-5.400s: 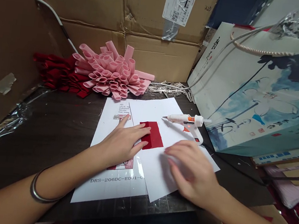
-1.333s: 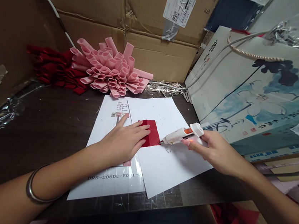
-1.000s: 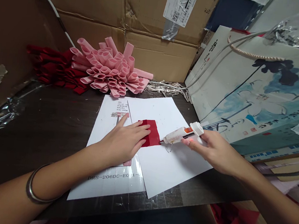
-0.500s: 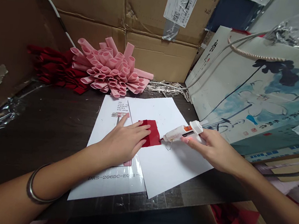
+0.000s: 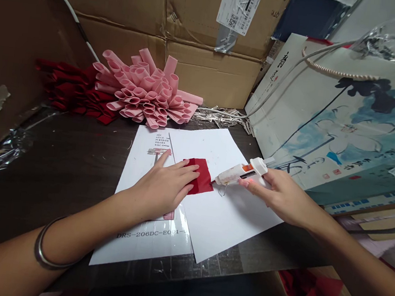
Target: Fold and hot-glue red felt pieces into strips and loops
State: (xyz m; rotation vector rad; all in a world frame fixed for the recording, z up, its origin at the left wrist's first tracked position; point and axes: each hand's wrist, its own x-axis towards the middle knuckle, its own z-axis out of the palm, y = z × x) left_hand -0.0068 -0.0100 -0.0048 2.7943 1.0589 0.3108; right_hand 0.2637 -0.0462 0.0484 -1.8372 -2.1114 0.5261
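Glue step, catalogued at centre frame. Left hand (image 5: 164,184): flat, fingers spread, palm down, pinning the small dark red rectangular fabric piece (image 5: 201,181) against the upper white paper sheet (image 5: 218,212). Right hand (image 5: 277,197): closed around the grip of the white hot-glue gun with orange trigger (image 5: 242,173), nozzle pointing towards frame left and meeting the right edge of the red piece.

Judgement on doing the step well:
- Hold the fabric taut under the left palm, fingertips kept back from the edge being glued, since the nozzle sits just beside them.
- Squeeze lightly and draw a thin bead close along the edge; a heavy bead would likely spread onto the paper and bond the two.
- Keep the nozzle low and slanted, lifting cleanly at the end to limit glue strings.

Surroundings:
- Printed white sheet under clear film (image 5: 144,241), lower centre, partly beneath the left hand.
- Cluster of rolled pink paper tubes (image 5: 147,90), upper centre-left, with darker red rolled pieces (image 5: 68,88) beside it.
- Brown cardboard boxes (image 5: 204,25) across the top of the frame.
- White gift bag with blue ink-wash print (image 5: 346,127), right of frame.
- Dark wooden tabletop (image 5: 67,161) under everything.
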